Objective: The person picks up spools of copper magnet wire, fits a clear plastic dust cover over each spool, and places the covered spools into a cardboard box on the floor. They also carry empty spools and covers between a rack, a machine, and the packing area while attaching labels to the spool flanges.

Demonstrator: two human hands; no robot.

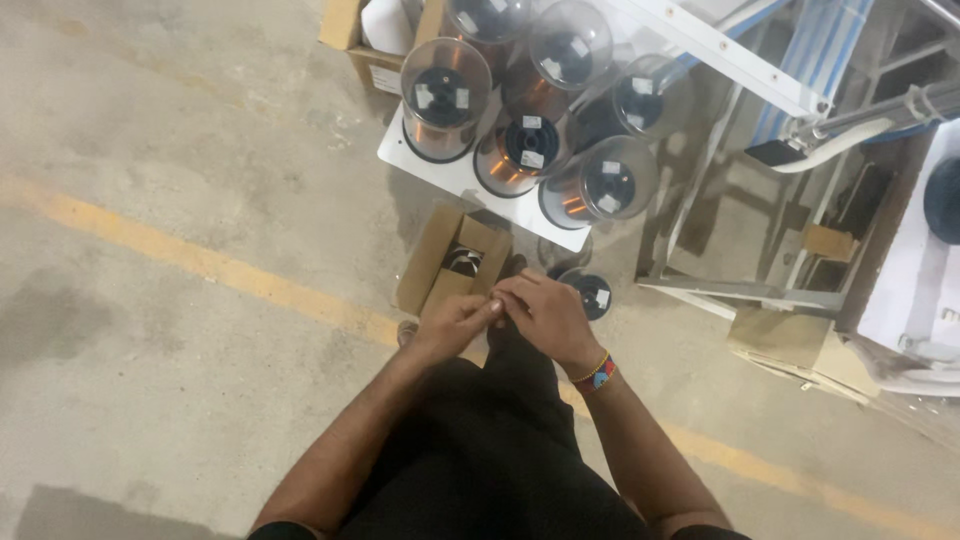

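Both hands meet fingertip to fingertip in front of the body — the left hand and the right hand pinch together, though whatever lies between the fingers is too small to tell. The right wrist wears a beaded bracelet. Just beyond the hands, an open cardboard box sits on the rough concrete floor, near a painted yellow line. Further off, clear plastic-covered spools of copper wire crowd the corner of a white board.
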